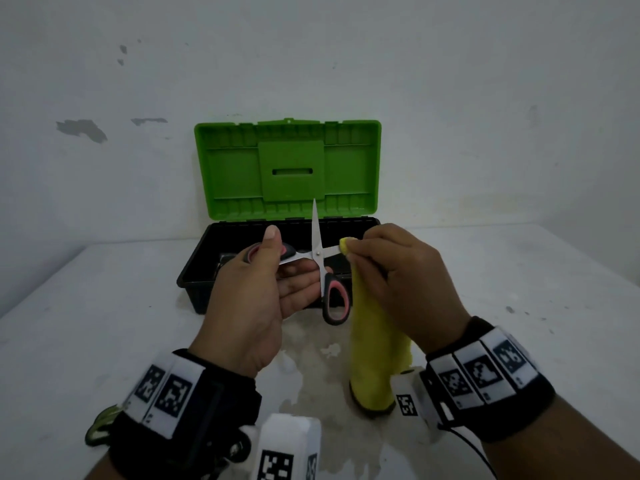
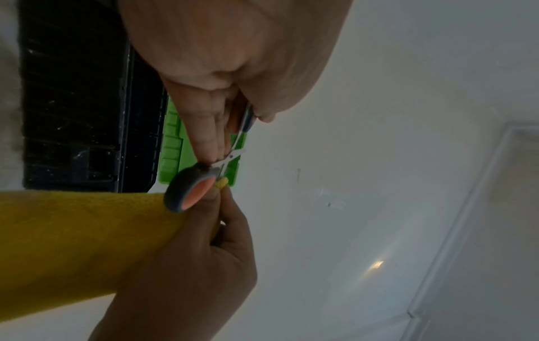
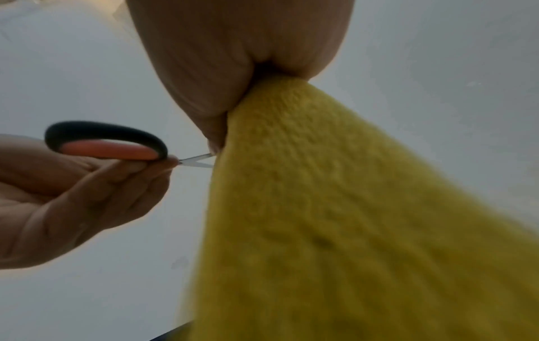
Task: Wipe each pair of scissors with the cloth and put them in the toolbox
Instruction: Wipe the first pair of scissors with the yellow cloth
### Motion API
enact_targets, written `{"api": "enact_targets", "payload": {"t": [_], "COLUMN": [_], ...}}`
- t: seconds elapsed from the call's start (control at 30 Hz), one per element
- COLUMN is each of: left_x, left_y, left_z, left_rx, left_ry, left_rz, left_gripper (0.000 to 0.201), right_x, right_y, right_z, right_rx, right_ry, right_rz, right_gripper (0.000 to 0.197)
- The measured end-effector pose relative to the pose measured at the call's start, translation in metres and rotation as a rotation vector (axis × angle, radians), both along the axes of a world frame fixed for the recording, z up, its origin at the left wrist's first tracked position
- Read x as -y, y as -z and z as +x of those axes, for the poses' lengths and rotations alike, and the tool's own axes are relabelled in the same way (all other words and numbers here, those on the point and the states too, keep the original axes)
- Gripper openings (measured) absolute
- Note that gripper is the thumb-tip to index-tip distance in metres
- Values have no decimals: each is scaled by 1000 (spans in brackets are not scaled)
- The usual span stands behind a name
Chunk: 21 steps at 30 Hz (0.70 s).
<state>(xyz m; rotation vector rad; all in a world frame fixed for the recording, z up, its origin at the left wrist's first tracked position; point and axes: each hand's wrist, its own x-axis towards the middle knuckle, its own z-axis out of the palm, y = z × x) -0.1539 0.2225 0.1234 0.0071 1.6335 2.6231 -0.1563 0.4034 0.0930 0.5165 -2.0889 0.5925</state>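
Fingers (image 1: 298, 271) of left hand (image 1: 252, 299) gripping open scissors (image 1: 320, 261) above toolbox (image 1: 194, 271) — right hand (image 1: 398, 282) pinching yellow cloth (image 1: 370, 341) round one blade. Wiping underway, stowing not yet done; something dark already in the box — unclear what.
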Motion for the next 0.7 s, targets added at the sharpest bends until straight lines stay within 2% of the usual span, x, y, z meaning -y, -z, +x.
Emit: {"api": "enact_targets", "payload": {"t": [0.17, 0.37, 0.57, 0.7], "left_x": [-6, -6, -4, -1], "left_y": [0, 1, 3, 4], "left_z": [-2, 0, 2, 3], "left_rx": [1, -5, -8, -8], "left_ry": [6, 15, 57, 73], "left_rz": [18, 28, 35, 36], "left_gripper": [33, 32, 31, 31], "right_x": [15, -3, 5, -4], "right_y": [0, 2, 4, 7], "right_z": [5, 1, 8, 7], "right_rx": [-23, -44, -65, -109], "right_ry": [-40, 11, -66, -40], "right_rz": [16, -27, 18, 14], "right_gripper": [15, 19, 14, 16]}}
